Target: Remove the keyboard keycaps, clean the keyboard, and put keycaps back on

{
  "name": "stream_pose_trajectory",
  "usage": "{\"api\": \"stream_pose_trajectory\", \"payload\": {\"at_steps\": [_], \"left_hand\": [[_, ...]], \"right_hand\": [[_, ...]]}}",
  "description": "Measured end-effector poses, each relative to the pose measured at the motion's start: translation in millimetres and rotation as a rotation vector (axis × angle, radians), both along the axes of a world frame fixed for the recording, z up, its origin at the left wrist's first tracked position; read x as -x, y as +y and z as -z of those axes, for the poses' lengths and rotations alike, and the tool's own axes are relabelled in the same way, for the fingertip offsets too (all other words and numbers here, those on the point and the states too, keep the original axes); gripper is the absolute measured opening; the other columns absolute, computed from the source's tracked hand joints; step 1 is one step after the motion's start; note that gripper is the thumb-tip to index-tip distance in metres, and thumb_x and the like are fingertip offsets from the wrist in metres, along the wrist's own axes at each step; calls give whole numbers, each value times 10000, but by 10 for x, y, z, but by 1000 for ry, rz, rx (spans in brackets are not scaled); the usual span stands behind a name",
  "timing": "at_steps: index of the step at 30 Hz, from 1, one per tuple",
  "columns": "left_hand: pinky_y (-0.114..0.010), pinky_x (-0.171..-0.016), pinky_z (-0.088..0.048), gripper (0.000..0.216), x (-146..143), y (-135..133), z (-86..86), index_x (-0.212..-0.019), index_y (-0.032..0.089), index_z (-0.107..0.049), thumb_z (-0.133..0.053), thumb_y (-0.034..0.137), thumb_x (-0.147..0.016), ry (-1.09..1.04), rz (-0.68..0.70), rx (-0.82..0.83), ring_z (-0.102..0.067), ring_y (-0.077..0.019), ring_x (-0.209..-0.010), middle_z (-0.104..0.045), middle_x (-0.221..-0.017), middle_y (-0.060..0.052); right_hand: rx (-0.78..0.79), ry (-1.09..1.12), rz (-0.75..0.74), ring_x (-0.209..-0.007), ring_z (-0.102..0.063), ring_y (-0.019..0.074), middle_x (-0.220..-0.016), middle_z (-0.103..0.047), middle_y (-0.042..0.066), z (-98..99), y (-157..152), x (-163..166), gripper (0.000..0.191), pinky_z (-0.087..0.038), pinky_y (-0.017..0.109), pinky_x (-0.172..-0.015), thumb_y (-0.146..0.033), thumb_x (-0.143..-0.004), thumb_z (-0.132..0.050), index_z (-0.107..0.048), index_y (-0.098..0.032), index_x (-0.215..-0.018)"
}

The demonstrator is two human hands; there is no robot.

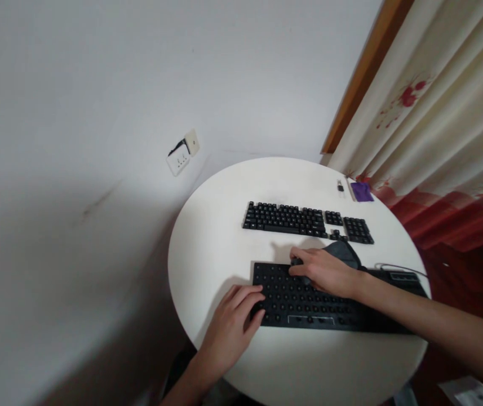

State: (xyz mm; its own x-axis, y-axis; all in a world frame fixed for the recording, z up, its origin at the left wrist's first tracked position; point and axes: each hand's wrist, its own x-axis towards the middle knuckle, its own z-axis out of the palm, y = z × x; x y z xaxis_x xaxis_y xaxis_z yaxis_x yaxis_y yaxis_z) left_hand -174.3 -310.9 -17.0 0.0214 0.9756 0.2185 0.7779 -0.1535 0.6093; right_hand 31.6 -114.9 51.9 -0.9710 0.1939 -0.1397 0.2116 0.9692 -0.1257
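Observation:
A black keyboard (309,307) with its keycaps off lies on the round white table (207,237), its switches bare. My left hand (233,316) grips its left edge, with the fingertips on top and the thumb lower down. Over the keyboard's upper middle, my right hand (321,270) is closed around the handle of a dark brush (343,252). The brush's wide end points to the right, behind the wrist. My right forearm hides part of the keyboard's right side. Farther back, the black keycaps (286,220) are laid out in keyboard order.
At the back right of the table are a small wire keycap puller (340,187) and a purple cloth (362,192). A cable (402,267) runs off at the right. A wall with a socket (178,159) borders the left, a curtain (448,124) the right.

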Motion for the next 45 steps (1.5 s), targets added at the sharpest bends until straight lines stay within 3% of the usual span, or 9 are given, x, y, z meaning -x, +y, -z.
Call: {"api": "stream_pose_trajectory", "payload": {"at_steps": [10, 16, 24, 31, 40, 45], "left_hand": [[-391, -944, -551, 202, 49, 49, 9, -1109, 259, -654, -579, 243, -922, 51, -11, -86, -615, -224, -1094, -662, -1194, -43], [-381, -928, -555, 196, 91, 73, 78, -1096, 267, -661, -589, 309, -919, 99, -15, -135, -625, -227, -1080, -668, -1184, -39], [-369, -944, -539, 220, 151, 96, 159, -1094, 260, -660, -598, 371, -915, 166, -3, -173, -625, -225, -1079, -668, -1189, -44], [-372, -952, -536, 238, 150, 88, 133, -1102, 260, -652, -583, 396, -919, 196, -18, -160, -630, -229, -1080, -668, -1190, -42], [-373, -947, -529, 235, 153, 91, 137, -1119, 268, -631, -580, 392, -927, 199, 3, -177, -619, -224, -1082, -656, -1192, -36], [-379, -955, -522, 243, 161, 83, 157, -1125, 268, -630, -582, 396, -924, 194, 5, -173, -613, -230, -1093, -651, -1199, -37]], "right_hand": [[45, -58, 194, -981, -605, 230, -1197, -551, 89, -35, 277, -1226, 493, -446, 360, -878, 8, -673, -503, -680, -228, -1068], [32, -68, 278, -995, -605, 232, -1212, -552, 80, -16, 420, -1733, 506, -445, 352, -881, 11, -637, -506, -678, -235, -1044], [27, -58, 292, -995, -603, 236, -1213, -548, 84, -5, 472, -1896, 494, -448, 357, -876, -8, -669, -519, -674, -237, -1078], [84, -44, 325, -1000, -603, 227, -1192, -555, 75, -50, 503, -2061, 493, -453, 354, -887, -8, -664, -526, -685, -239, -1069], [165, 5, 371, -969, -617, 202, -1166, -562, 70, -46, 505, -2084, 327, -477, 317, -869, -97, -794, -553, -685, -233, -1060], [128, 18, 438, -930, -629, 184, -1183, -555, 61, -20, 427, -2126, 313, -482, 305, -856, -113, -808, -555, -681, -240, -1064]]}}
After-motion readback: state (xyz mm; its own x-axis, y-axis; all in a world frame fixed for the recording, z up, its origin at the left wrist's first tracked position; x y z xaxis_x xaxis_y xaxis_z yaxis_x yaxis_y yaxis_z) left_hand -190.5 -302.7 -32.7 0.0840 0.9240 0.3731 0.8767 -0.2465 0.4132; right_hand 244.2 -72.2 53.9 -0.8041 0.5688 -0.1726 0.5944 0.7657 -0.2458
